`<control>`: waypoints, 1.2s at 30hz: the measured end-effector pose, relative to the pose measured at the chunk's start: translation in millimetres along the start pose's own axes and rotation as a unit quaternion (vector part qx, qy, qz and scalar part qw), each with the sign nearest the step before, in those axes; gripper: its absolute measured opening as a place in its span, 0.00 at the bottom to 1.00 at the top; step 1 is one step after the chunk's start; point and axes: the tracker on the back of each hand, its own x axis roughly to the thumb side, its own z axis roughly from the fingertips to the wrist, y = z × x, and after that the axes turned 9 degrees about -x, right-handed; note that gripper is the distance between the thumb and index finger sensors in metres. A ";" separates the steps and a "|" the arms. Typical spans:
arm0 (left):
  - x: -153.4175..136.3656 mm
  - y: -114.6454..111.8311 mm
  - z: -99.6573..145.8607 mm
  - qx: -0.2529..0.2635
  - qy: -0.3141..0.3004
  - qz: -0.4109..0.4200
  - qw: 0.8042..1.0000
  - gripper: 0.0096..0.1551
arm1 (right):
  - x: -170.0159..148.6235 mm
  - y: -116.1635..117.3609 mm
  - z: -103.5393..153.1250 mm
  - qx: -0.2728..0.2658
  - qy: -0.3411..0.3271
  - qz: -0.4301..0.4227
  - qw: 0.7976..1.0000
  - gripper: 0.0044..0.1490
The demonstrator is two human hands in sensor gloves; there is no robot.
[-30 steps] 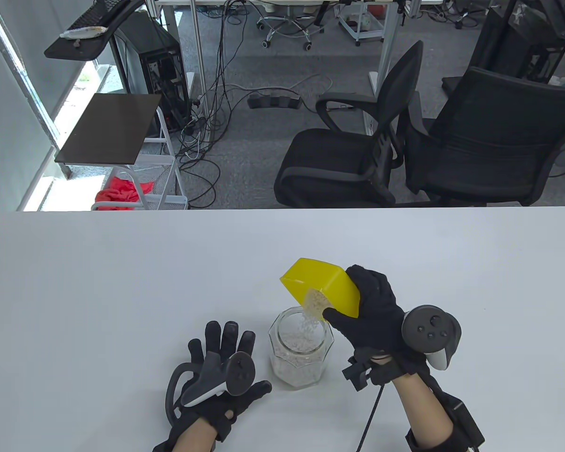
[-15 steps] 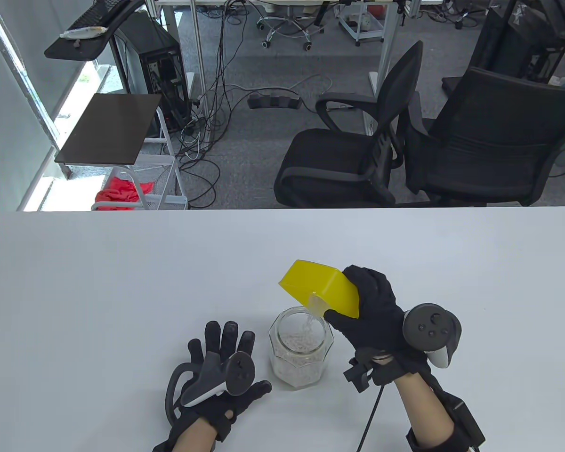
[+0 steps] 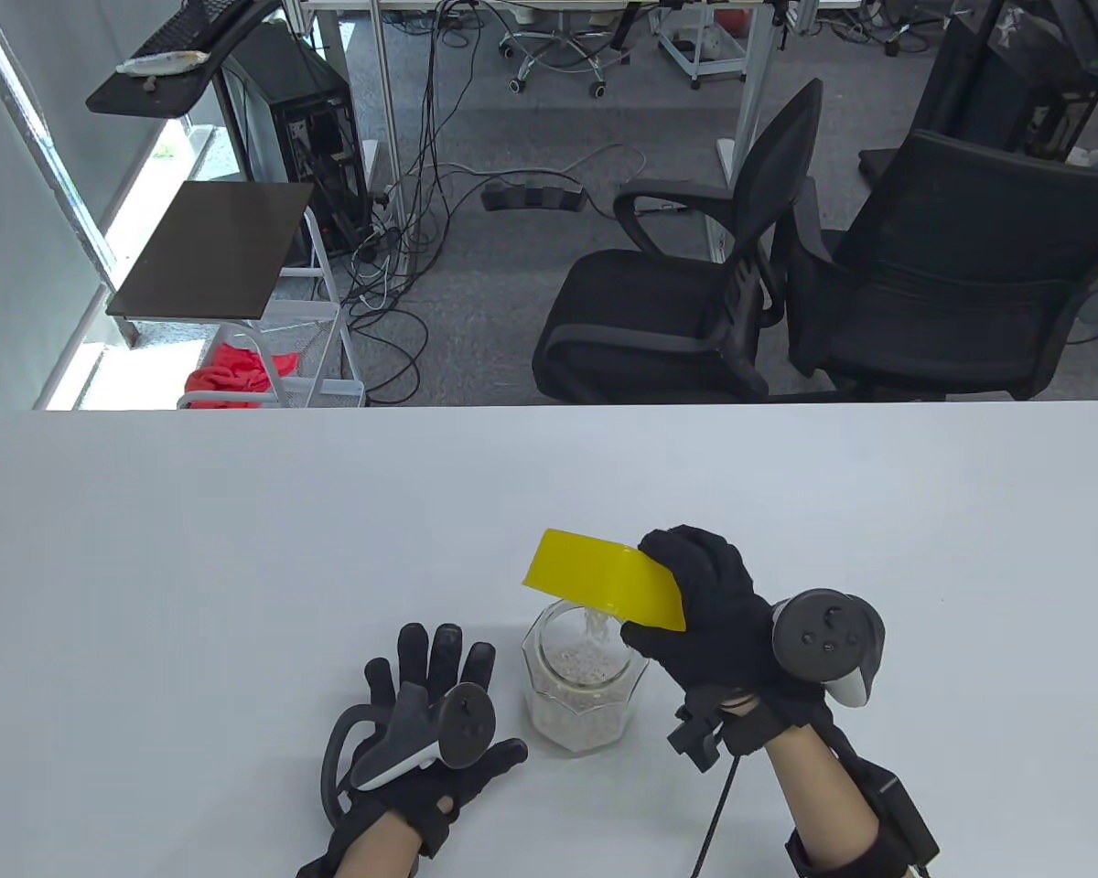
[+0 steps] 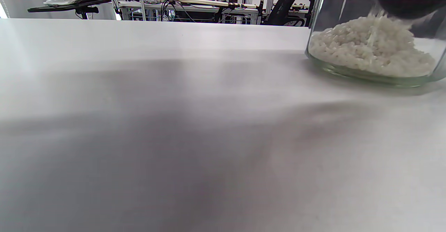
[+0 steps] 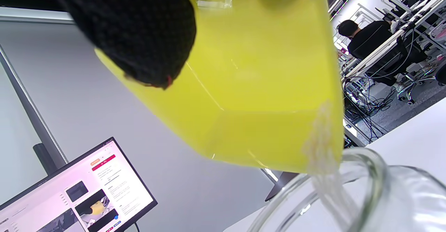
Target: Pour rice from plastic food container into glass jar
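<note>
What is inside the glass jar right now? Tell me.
White rice fills the lower part of the glass jar, and a thin stream falls in from the tilted yellow container in the right hand. The container covers part of the jar's mouth.

No text, label, brand or number is showing legibly in any view. A monitor (image 5: 80, 193) in the lower left of the right wrist view is displaying a page with a red banner, thumbnails and lines of writing, but all of it is too small and blurred to read. The yellow container (image 5: 251, 85) is carrying no readable marking.
</note>
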 end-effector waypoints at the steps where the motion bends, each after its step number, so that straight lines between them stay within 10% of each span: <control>1: 0.0 0.1 0.1 0.000 0.000 0.000 1.000 0.62 | 0.0 0.1 -0.1 0.002 -0.001 -0.002 1.000 0.53; 19: -0.2 0.1 -0.3 0.002 0.000 0.000 1.000 0.62 | 0.3 -1.2 -1.4 0.008 -0.015 -0.007 1.000 0.53; 36: -1.2 0.0 -0.2 0.002 -0.001 0.001 1.000 0.62 | -48.7 -51.5 1.2 -0.086 0.151 -0.131 0.976 0.55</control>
